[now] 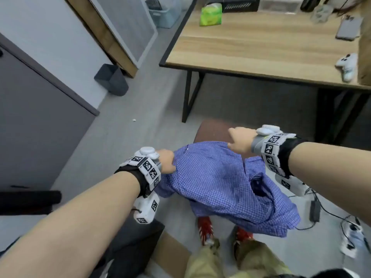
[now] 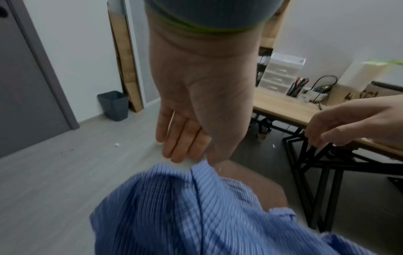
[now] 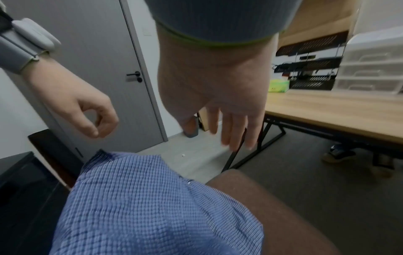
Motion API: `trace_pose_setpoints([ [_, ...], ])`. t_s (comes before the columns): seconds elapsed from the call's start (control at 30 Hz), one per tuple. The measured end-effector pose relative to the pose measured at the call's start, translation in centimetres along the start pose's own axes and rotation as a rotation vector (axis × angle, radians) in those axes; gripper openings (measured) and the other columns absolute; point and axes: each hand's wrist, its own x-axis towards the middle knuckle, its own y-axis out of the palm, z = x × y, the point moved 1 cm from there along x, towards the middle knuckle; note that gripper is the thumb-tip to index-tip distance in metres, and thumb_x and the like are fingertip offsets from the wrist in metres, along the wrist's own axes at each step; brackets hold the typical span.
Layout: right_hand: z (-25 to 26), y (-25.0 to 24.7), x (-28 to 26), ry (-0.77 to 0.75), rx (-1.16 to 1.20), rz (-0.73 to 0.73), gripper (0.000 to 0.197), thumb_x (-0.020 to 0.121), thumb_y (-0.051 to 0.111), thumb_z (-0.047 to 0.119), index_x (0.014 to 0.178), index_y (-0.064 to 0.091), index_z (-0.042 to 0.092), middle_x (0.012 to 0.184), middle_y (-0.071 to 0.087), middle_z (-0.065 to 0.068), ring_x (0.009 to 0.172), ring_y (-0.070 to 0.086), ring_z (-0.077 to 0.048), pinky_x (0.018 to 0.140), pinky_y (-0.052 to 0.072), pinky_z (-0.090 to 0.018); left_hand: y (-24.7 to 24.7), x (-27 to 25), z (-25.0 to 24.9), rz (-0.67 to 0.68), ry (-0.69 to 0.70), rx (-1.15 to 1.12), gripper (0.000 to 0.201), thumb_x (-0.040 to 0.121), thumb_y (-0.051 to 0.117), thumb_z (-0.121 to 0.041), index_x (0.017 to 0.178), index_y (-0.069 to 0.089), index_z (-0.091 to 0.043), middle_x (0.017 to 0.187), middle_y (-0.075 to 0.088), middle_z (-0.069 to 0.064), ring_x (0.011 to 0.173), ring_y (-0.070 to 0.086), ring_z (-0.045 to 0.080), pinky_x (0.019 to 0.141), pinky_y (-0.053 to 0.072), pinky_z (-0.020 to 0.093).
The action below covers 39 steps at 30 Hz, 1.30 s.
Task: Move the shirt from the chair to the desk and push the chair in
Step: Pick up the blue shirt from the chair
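Note:
A blue checked shirt [image 1: 216, 177] lies draped over the brown chair [image 1: 212, 131], which stands just in front of the wooden desk [image 1: 261, 47]. My left hand [image 1: 167, 162] hovers at the shirt's left edge. In the right wrist view its fingers are loosely curled, thumb near forefinger, with a small gap above the shirt [image 3: 141, 198]. My right hand [image 1: 236, 140] is over the shirt's upper right edge, and its fingers [image 3: 235, 131] are straight and hold nothing. The chair's brown padding [image 3: 272, 207] shows beside the shirt [image 2: 196, 207].
On the desk are a green tissue pack [image 1: 210, 15], a phone [image 1: 349, 27] and a white game controller [image 1: 347, 65]. A dark bin [image 1: 112, 79] stands by the wall. Cables and a power strip [image 1: 351, 233] lie on the floor at right. A cardboard box [image 1: 170, 253] is by my feet.

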Motion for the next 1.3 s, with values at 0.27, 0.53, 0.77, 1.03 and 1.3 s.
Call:
trace_pose_setpoints([
  [0.27, 1.1, 8.0, 0.1, -0.057, -0.06, 0.427, 0.038, 0.095, 0.05, 0.029, 0.115, 0.069, 0.003, 0.116, 0.073, -0.016, 0.106, 0.07, -0.034, 0.088, 0.058, -0.043, 10.9, 0.7, -2.1, 0.338, -0.004, 0.033, 0.04, 0.089, 0.059, -0.036, 0.116, 0.071, -0.007, 0.111, 0.074, 0.009, 0.095, 0.068, 0.028, 0.087, 0.057, 0.037],
  [0.53, 1.4, 11.5, 0.5, -0.111, -0.049, 0.467, 0.046, 0.096, 0.045, 0.039, 0.115, 0.069, 0.005, 0.114, 0.073, -0.014, 0.104, 0.07, -0.033, 0.091, 0.058, -0.048, 15.2, 1.1, -4.6, 0.351, 0.027, -0.172, 0.063, 0.094, 0.062, -0.042, 0.142, 0.052, -0.003, 0.143, 0.059, 0.013, 0.127, 0.059, 0.033, 0.101, 0.046, 0.038],
  [0.77, 3.0, 13.2, -0.5, -0.167, 0.155, 0.61, 0.057, 0.085, 0.054, 0.072, 0.093, 0.07, 0.018, 0.092, 0.075, -0.004, 0.09, 0.07, -0.024, 0.091, 0.054, -0.04, 17.3, 1.5, -5.7, 0.363, 0.176, -0.477, 0.069, 0.087, 0.054, -0.07, 0.136, 0.063, -0.023, 0.133, 0.069, 0.001, 0.118, 0.063, 0.021, 0.099, 0.041, 0.031],
  [1.03, 3.9, 13.1, -1.3, -0.319, -0.006, 0.58, 0.025, 0.085, 0.078, 0.039, 0.085, 0.069, 0.016, 0.098, 0.077, -0.007, 0.09, 0.072, -0.025, 0.083, 0.061, -0.039, 15.8, 1.4, -6.1, 0.282, 0.024, -0.605, 0.053, 0.106, 0.037, -0.032, 0.088, 0.078, -0.002, 0.084, 0.079, 0.006, 0.081, 0.071, 0.026, 0.09, 0.052, 0.031],
  [1.3, 4.1, 10.9, -1.5, -0.277, 0.002, 0.551, 0.017, 0.084, 0.071, 0.036, 0.085, 0.067, 0.019, 0.082, 0.07, -0.001, 0.076, 0.062, -0.02, 0.073, 0.054, -0.033, 8.4, 0.6, -8.0, 0.37, 0.056, -0.85, 0.047, 0.092, 0.043, -0.018, 0.065, 0.071, 0.008, 0.042, 0.063, 0.009, 0.041, 0.056, 0.023, 0.068, 0.056, 0.033],
])
